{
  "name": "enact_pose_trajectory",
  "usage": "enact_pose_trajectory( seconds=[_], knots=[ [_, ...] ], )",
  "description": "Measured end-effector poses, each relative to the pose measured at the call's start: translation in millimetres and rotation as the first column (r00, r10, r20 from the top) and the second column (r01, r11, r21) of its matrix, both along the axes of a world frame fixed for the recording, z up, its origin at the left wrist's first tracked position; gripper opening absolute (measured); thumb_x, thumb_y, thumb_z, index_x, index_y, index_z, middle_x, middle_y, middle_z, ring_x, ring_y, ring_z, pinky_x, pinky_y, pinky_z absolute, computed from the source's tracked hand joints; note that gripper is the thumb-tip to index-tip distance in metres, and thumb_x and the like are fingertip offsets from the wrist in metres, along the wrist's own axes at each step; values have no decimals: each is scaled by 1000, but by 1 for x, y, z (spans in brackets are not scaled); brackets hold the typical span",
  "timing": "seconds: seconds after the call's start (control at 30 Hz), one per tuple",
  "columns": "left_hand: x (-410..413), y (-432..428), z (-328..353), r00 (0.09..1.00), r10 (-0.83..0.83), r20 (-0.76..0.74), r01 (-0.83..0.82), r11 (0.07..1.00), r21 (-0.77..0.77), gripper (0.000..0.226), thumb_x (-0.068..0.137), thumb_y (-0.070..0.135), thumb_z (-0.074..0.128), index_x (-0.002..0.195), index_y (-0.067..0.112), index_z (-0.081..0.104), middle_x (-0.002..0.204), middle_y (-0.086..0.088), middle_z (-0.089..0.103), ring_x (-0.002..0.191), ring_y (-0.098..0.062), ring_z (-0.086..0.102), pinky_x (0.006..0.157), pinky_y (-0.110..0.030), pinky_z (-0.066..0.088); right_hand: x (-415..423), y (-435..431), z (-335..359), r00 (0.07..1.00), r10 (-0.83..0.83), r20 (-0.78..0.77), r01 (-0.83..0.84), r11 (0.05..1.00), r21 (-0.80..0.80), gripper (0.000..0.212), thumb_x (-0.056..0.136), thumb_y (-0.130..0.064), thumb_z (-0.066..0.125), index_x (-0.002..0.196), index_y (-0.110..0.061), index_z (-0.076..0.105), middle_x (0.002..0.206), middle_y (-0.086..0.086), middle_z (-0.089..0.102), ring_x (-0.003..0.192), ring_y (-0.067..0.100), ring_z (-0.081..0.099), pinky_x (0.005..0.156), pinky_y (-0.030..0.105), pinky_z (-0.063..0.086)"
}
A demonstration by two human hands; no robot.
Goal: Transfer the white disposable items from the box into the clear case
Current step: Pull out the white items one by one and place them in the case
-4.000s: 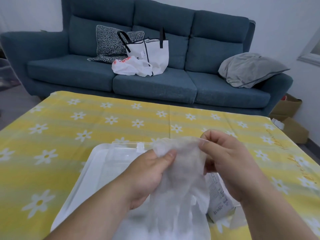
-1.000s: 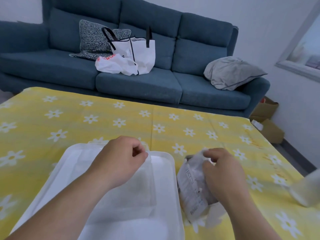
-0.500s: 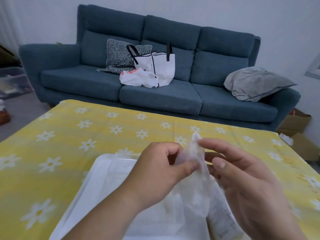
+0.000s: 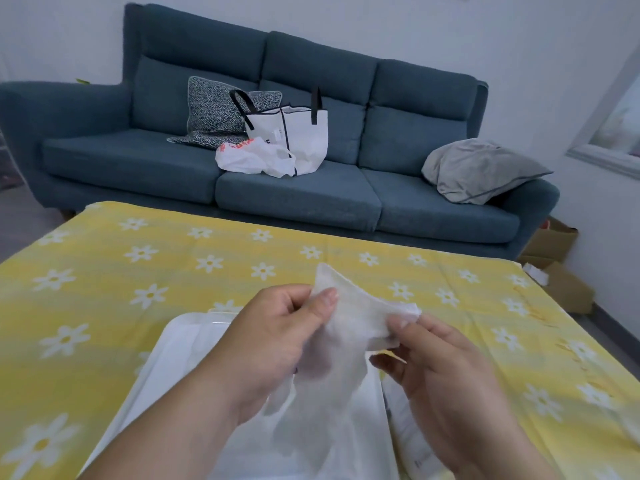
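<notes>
Thin, crinkled, translucent white disposable item point(image 4: 349, 327) is pinched at its top edge by the left hand point(image 4: 273, 344) and right hand point(image 4: 446, 372), above the clear case point(image 4: 173, 344) at the near edge of the bench point(image 4: 138, 271). Print on the box point(image 4: 405, 427), just right of the case, is too blurred to be read. The bench is covered in yellow daisy-print cloth.

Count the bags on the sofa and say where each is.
2. A white tote bag with black handles stands on the sofa, middle seat; a crumpled white plastic bag lies against its front left. Any behind them would be hidden.
</notes>
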State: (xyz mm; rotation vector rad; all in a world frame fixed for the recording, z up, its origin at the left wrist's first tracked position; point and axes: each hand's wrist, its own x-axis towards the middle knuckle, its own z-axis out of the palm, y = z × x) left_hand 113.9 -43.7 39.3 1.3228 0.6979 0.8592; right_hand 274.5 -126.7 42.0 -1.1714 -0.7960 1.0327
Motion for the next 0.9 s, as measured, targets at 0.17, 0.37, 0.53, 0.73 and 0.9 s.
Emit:
enact_pose_trajectory(
  seconds=[0.17,0.37,0.53,0.73,0.9],
  knots=[
    [9,-3,-9,999,-17,-44,15,999,-40,50,96,39,54,98,-10,63,83,-15,62,71,-21,54,61,-27,42,5,-6,3,995,-72,-68,73,997,13,34,80,-21,57,85,8,73,88,34,69,79,35,59,75,49,42],
    [15,-7,-12,993,-110,52,119,969,-218,32,92,34,65,110,9,74,114,-23,72,98,-35,68,81,-39,48,14,-12,1,989,12,151,-11,1000,-7,33,102,-16,46,98,-16,79,99,34,69,84,32,57,74,45,36],
    [12,-7,-22,853,-412,319,509,790,-342,61,79,27,79,134,8,60,135,-20,62,123,-37,61,98,-44,53,15,-16,-2,979,88,185,-90,996,2,28,97,-24,51,110,-22,76,92,10,74,81,25,58,70,34,48],
    [20,-15,-26,779,-422,464,616,656,-437,49,101,14,55,146,-1,42,151,-29,39,137,-43,44,109,-46,41,22,-24,1,967,168,190,-165,986,-32,26,101,-25,54,115,-20,75,104,10,74,93,24,66,86,42,51],
    [17,-11,-22,978,-156,141,204,869,-451,37,69,17,75,100,-3,76,96,-25,75,76,-35,75,65,-41,61,54,-22,4,942,-148,302,189,976,-111,13,89,-15,66,90,-14,79,75,1,68,65,16,59,62,31,45]
  ],
)
